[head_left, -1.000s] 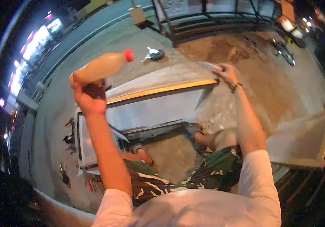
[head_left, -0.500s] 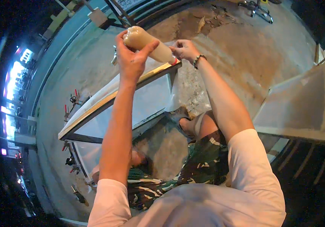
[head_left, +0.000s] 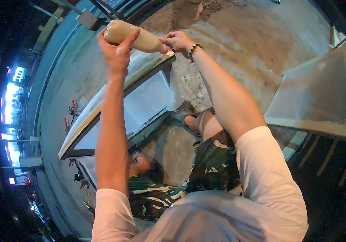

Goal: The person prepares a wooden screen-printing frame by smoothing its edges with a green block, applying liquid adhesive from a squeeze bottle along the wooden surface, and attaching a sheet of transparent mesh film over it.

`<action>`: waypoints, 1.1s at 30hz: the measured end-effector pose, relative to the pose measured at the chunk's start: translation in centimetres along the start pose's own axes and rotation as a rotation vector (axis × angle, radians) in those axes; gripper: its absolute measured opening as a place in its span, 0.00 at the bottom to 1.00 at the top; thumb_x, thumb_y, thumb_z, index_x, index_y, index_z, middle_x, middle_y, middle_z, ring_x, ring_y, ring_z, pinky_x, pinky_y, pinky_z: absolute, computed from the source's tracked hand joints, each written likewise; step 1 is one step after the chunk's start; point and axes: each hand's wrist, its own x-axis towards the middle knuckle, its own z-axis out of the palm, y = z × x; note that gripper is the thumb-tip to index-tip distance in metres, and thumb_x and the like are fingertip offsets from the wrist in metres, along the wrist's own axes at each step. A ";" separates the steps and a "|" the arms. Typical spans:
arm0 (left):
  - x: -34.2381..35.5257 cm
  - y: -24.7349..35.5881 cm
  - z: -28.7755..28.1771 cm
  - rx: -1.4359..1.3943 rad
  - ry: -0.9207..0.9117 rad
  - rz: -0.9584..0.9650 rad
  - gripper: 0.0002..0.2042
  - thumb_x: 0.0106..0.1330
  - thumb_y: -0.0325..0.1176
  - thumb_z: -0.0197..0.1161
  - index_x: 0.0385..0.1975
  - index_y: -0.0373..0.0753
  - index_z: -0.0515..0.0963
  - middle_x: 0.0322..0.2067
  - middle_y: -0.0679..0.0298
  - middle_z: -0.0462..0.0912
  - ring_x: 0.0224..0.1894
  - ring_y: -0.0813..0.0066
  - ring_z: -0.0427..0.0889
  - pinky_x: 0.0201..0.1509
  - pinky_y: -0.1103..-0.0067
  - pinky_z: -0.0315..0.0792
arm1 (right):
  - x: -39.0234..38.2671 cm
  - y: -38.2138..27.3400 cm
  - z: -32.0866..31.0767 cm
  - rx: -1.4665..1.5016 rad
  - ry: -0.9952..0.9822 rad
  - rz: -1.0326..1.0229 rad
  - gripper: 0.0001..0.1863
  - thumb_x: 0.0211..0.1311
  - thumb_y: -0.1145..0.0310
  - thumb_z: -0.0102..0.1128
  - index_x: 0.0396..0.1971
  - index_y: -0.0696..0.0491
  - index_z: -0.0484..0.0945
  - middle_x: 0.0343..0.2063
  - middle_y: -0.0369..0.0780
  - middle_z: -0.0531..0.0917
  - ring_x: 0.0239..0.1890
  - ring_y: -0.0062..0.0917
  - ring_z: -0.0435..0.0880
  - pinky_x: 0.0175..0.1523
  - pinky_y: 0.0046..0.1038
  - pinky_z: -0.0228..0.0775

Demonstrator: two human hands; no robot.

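Observation:
A clear plastic bottle (head_left: 142, 40) of thick cream-coloured liquid lies tilted in the air, its red cap end (head_left: 165, 50) pointing down to the right. My left hand (head_left: 116, 52) wraps round its base. That cap end is at the far corner of a wood-edged frame (head_left: 153, 67), touching or just above the edge. My right hand (head_left: 179, 41) is closed beside the cap, thumb and fingers pinched together; whether anything is between them is hidden. The frame slopes down to the left past my left forearm, with a pale panel (head_left: 149, 97) inside it.
Red-handled clamps (head_left: 73, 105) show beyond the frame's left side. Another pale panel (head_left: 314, 88) leans at the right. Below the frame are my legs in camouflage shorts (head_left: 217, 165), on a stained concrete floor (head_left: 237, 48). A grey post base (head_left: 86, 19) stands at the far left.
The whole view has shifted, bringing the hands and frame up and left in the picture. The bottle lies flatter, and its red cap shows more plainly. Both hands keep similar grips.

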 end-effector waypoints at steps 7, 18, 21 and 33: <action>0.2 -0.3 0.0 0.048 -0.005 0.045 0.36 0.45 0.32 0.79 0.50 0.31 0.61 0.38 0.57 0.77 0.38 0.71 0.80 0.44 0.77 0.76 | 0.1 0.5 0.4 0.076 -0.010 0.040 0.18 0.48 0.54 0.74 0.25 0.53 0.81 0.19 0.31 0.80 0.18 0.14 0.74 0.23 0.19 0.67; 0.3 0.1 0.8 0.063 0.012 0.114 0.34 0.44 0.33 0.79 0.47 0.30 0.64 0.35 0.57 0.79 0.35 0.71 0.81 0.42 0.77 0.77 | -0.4 0.0 0.7 0.114 0.022 0.003 0.15 0.51 0.58 0.73 0.26 0.54 0.81 0.20 0.33 0.81 0.18 0.15 0.75 0.23 0.19 0.68; 0.1 0.6 1.0 0.015 0.017 0.118 0.33 0.44 0.33 0.79 0.46 0.31 0.65 0.35 0.57 0.79 0.36 0.71 0.81 0.42 0.77 0.77 | -0.4 0.0 1.0 0.094 0.010 0.006 0.14 0.52 0.58 0.72 0.26 0.55 0.82 0.22 0.34 0.82 0.20 0.16 0.76 0.26 0.19 0.69; 0.8 -0.7 0.8 0.103 0.015 0.159 0.35 0.43 0.38 0.79 0.47 0.31 0.65 0.36 0.57 0.79 0.36 0.71 0.81 0.40 0.76 0.78 | -0.5 0.3 0.8 0.031 0.035 -0.004 0.17 0.55 0.56 0.69 0.32 0.56 0.83 0.26 0.35 0.83 0.23 0.17 0.78 0.28 0.22 0.71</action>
